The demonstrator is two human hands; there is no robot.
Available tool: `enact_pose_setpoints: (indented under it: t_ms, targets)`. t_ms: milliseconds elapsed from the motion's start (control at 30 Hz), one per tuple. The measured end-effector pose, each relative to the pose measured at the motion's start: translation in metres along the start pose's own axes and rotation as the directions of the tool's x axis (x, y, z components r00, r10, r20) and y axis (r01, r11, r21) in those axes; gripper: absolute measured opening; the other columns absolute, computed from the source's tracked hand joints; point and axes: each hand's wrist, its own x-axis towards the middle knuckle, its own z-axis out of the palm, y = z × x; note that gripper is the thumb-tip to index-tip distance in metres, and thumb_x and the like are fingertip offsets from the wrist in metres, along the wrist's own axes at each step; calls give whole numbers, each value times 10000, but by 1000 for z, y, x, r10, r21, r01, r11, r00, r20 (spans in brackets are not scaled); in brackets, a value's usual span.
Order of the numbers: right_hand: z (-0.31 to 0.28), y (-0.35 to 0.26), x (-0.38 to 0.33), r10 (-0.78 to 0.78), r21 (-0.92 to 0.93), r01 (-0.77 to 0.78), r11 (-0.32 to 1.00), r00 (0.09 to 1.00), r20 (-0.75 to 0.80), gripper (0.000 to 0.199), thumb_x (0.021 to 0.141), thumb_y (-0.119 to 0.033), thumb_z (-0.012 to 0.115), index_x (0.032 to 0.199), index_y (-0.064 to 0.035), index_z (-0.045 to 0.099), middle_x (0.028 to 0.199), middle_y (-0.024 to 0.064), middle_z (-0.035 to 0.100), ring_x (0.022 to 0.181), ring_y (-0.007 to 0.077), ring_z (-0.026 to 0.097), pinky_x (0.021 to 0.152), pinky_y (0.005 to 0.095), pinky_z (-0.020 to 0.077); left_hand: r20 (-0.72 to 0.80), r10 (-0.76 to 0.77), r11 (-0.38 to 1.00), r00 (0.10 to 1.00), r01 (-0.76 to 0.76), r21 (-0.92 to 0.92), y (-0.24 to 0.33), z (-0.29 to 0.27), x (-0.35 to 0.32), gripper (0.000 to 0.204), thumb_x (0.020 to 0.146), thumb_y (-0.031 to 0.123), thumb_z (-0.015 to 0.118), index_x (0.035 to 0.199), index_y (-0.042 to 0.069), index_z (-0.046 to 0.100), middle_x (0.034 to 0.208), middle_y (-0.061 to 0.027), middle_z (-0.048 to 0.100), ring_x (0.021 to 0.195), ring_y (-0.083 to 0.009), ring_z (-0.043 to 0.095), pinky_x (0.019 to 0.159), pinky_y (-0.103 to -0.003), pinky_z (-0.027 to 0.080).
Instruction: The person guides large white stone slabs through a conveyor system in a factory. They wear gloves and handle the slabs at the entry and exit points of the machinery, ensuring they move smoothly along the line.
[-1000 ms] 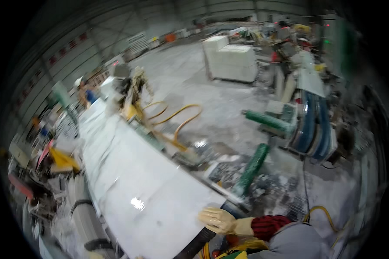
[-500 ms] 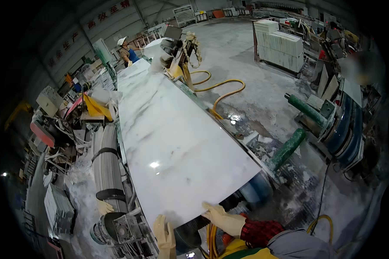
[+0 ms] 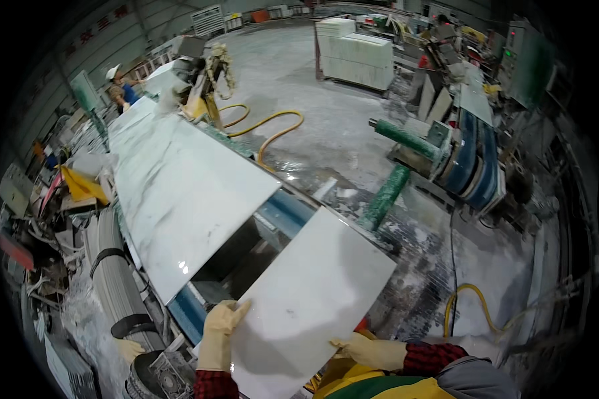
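We hold the white marble tile (image 3: pixel 313 299) between both gloved hands, close to our body. Our left hand (image 3: pixel 218 336) lies flat along its near-left edge, fingers (image 3: pixel 229 311) stretched up over the face and pressing rather than curled. Our right hand (image 3: pixel 371 350) grips the near-right edge from below, fingers wrapped on the rim. So the tile sits just ahead of and between our fingertips, tilted, its long axis running away from us toward the upper right. Both hands are at the near end; the far corner hangs unsupported, well beyond either hand.

Just past the left fingers, a dark gap in the machine bed (image 3: pixel 236 256) opens, with the blue conveyor rail (image 3: pixel 283 211) crossing behind the tile. Farther out from the left fingertips the long marble slab (image 3: pixel 180 193) stretches away. Beyond the right fingertips stand the green rollers (image 3: pixel 386 196), and farther still the yellow hose (image 3: pixel 273 126) on the wet floor.
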Motion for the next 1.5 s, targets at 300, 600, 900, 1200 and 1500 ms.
enact_pose_setpoints:
  t_ms: [300,600,900,1200,1500]
  targets:
    - [-53,2,-3,-99,-184,223,957,851,515,549,1010,14,488,1551,-4,400,1634,189,373,1471,314,437,1245,425,369,-238,17,985,971,-57,-163,59,-29,-118,476,806,410,869,983,-20,767,817,-174,727,727,-297,667,701,-380,511]
    - [-113,-145,-113,-374,-382,371,847,925,70,390,1030,-130,610,1400,-7,579,1514,193,530,1325,296,577,1187,410,461,-493,37,785,870,-331,-525,196,-1,-90,316,829,186,893,909,-70,726,758,-62,703,673,-121,580,631,-307,469]
    - [-284,-330,-285,-809,-518,624,586,491,-324,344,964,-171,710,1258,-1,654,1165,135,711,1057,217,676,870,366,552,-381,268,525,885,-466,-712,433,139,44,422,947,405,786,854,-3,729,698,15,616,644,-103,517,594,-298,405]
    - [-511,-372,-307,-701,-157,710,686,589,-402,410,873,-38,719,1280,-7,680,1220,147,705,1138,252,666,897,415,556,10,285,512,958,-144,-847,627,267,36,484,1000,396,710,1128,-69,739,968,-104,745,810,-170,642,736,-336,514]
    - [-537,-387,-353,-972,-897,381,224,148,-180,648,721,87,686,1361,0,643,1347,234,639,1216,386,638,971,441,546,208,293,663,933,-41,-748,755,298,82,551,954,451,669,1214,-29,745,1050,-115,758,946,-199,666,808,-363,511]
